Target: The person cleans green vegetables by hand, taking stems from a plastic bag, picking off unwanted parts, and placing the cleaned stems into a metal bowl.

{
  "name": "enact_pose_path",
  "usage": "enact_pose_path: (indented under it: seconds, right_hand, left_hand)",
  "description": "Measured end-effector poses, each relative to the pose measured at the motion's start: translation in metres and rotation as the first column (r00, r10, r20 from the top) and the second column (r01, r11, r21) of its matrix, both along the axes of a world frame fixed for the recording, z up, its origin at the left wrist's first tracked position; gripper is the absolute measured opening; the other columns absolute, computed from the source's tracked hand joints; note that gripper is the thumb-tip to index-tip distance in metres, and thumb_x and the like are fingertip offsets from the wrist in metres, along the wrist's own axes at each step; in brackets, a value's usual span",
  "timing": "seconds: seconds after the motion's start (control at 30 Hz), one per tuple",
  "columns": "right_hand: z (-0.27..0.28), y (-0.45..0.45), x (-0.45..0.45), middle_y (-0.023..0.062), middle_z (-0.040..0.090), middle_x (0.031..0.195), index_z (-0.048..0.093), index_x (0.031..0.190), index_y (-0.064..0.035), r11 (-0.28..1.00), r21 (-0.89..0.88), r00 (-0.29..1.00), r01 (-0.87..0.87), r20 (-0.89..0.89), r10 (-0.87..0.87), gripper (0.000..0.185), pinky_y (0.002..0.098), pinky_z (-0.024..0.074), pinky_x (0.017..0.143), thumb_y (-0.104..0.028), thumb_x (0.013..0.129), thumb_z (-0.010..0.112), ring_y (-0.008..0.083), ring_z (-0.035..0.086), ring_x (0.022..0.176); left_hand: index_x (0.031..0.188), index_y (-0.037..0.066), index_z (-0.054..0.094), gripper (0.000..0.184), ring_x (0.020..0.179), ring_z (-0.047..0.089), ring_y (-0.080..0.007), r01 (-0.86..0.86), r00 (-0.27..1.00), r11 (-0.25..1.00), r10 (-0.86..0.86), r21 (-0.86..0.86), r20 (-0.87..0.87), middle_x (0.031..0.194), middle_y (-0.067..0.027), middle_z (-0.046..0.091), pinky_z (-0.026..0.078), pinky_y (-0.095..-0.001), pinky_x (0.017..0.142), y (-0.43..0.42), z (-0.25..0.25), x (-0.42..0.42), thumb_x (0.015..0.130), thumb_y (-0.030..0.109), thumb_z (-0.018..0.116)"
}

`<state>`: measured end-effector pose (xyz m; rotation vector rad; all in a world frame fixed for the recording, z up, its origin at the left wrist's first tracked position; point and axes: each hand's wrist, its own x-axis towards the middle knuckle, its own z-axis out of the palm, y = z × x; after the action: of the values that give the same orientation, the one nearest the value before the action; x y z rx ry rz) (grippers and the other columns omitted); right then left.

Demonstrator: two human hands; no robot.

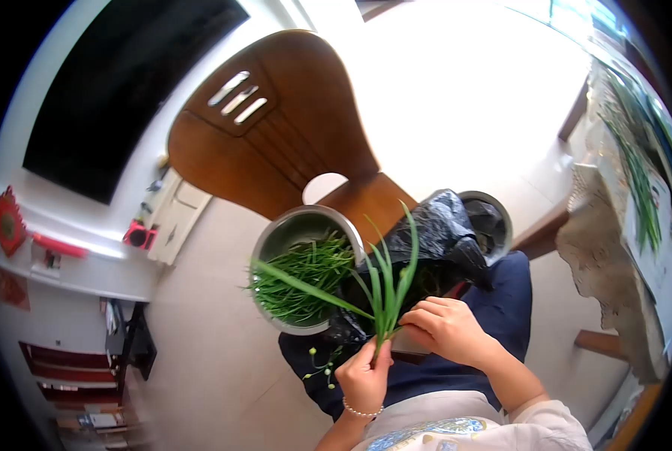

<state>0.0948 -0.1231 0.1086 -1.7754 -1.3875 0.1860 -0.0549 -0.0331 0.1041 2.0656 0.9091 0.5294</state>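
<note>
My left hand (366,373), with a beaded bracelet at the wrist, is closed around the lower ends of a small bunch of garlic chives (385,293). The long green leaves fan upward, and one bends far to the left. Close beside the stems, my right hand (445,327) has its fingers pinched together; what lies between them is too small to make out. A metal bowl (267,224) full of green chives (302,282) stands just beyond my hands on the left. Black plastic (433,225) is spread over my lap, partly hidden by my hands.
A brown wooden chair (276,105) stands behind the bowl. Right of the black plastic is a round bin (505,225) with a dark lining. The cloth-covered table (599,195) at the right edge bears more long green leaves (640,184). Thin budded stalks (324,367) hang near my left knee.
</note>
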Motion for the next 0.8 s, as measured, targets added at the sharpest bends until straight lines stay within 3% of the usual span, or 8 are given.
enact_pose_path:
  seconds: [0.2, 0.27, 0.37, 0.5, 0.6, 0.67, 0.8]
  right_hand:
    - [0.002, 0.003, -0.005, 0.0044, 0.057, 0.069, 0.06, 0.077, -0.005, 1.0, 0.018, 1.0, -0.009, 0.011, 0.009, 0.011, 0.0299, 0.047, 0.061, -0.011, 0.069, 0.064, 0.0199, 0.057, 0.066]
    - [0.001, 0.003, -0.008, 0.0047, 0.057, 0.068, 0.06, 0.076, -0.005, 0.999, 0.032, 1.0, 0.006, -0.031, -0.005, 0.01, 0.0304, 0.0466, 0.059, -0.011, 0.069, 0.064, 0.0203, 0.057, 0.064]
    - [0.0, 0.004, -0.011, 0.0048, 0.057, 0.068, 0.061, 0.076, -0.005, 1.0, 0.026, 0.999, 0.005, -0.035, -0.004, 0.009, 0.0308, 0.0465, 0.058, -0.01, 0.07, 0.064, 0.0204, 0.057, 0.063]
    - [-0.003, 0.003, -0.015, 0.0041, 0.058, 0.069, 0.06, 0.075, -0.0053, 0.999, 0.032, 0.999, 0.04, 0.004, -0.041, 0.007, 0.0309, 0.0463, 0.057, -0.009, 0.07, 0.064, 0.0203, 0.057, 0.063]
    - [-0.005, 0.0, -0.016, 0.0035, 0.057, 0.068, 0.06, 0.075, -0.0057, 0.997, 0.06, 0.999, 0.053, -0.002, -0.052, 0.006, 0.0311, 0.0462, 0.057, -0.008, 0.07, 0.063, 0.0201, 0.057, 0.063]
    - [-0.004, -0.001, -0.015, 0.0034, 0.057, 0.068, 0.06, 0.075, -0.006, 0.996, 0.065, 0.998, 0.061, 0.001, -0.061, 0.007, 0.0311, 0.0462, 0.057, -0.008, 0.07, 0.063, 0.0201, 0.057, 0.063]
    - [-0.009, -0.002, -0.012, 0.0038, 0.057, 0.068, 0.059, 0.076, -0.0065, 0.993, 0.081, 0.995, 0.088, 0.031, -0.091, 0.008, 0.0313, 0.0462, 0.057, -0.008, 0.07, 0.063, 0.0204, 0.057, 0.063]
  left_hand:
    - [0.092, -0.002, 0.065, 0.015, 0.05, 0.058, -0.006, -0.007, 1.0, 0.999, 0.006, 0.048, 0.02, 0.059, -0.0054, 0.062, 0.043, -0.0185, 0.045, 0.001, 0.003, -0.006, 0.079, 0.005, 0.063]
    - [0.092, 0.003, 0.065, 0.016, 0.047, 0.059, -0.0129, -0.013, 0.999, 0.995, 0.008, 0.094, 0.048, 0.055, -0.0065, 0.06, 0.043, -0.0228, 0.044, 0.002, 0.002, -0.007, 0.079, 0.011, 0.064]
    - [0.092, 0.003, 0.065, 0.016, 0.047, 0.059, -0.0135, -0.008, 0.997, 0.997, 0.002, 0.079, 0.071, 0.055, -0.0065, 0.06, 0.043, -0.0229, 0.044, 0.001, -0.003, -0.01, 0.079, 0.011, 0.063]
    - [0.092, 0.003, 0.065, 0.016, 0.047, 0.059, -0.0139, -0.017, 0.997, 0.997, 0.012, 0.071, 0.071, 0.055, -0.0064, 0.06, 0.043, -0.0229, 0.044, -0.001, -0.002, -0.012, 0.079, 0.012, 0.063]
    - [0.09, -0.002, 0.064, 0.014, 0.049, 0.059, -0.0073, 0.021, 0.999, 0.993, -0.026, 0.113, 0.045, 0.065, -0.0044, 0.065, 0.045, -0.0192, 0.045, -0.002, -0.001, -0.011, 0.081, 0.007, 0.06]
    - [0.092, 0.003, 0.065, 0.015, 0.047, 0.059, -0.0138, -0.006, 0.998, 0.994, 0.001, 0.105, 0.056, 0.054, -0.0063, 0.059, 0.044, -0.0228, 0.044, -0.003, 0.0, -0.01, 0.079, 0.011, 0.063]
    - [0.091, 0.002, 0.065, 0.014, 0.048, 0.059, -0.0136, 0.004, 0.998, 0.996, -0.009, 0.087, 0.062, 0.055, -0.0064, 0.06, 0.044, -0.0228, 0.045, -0.007, 0.005, -0.007, 0.08, 0.011, 0.062]
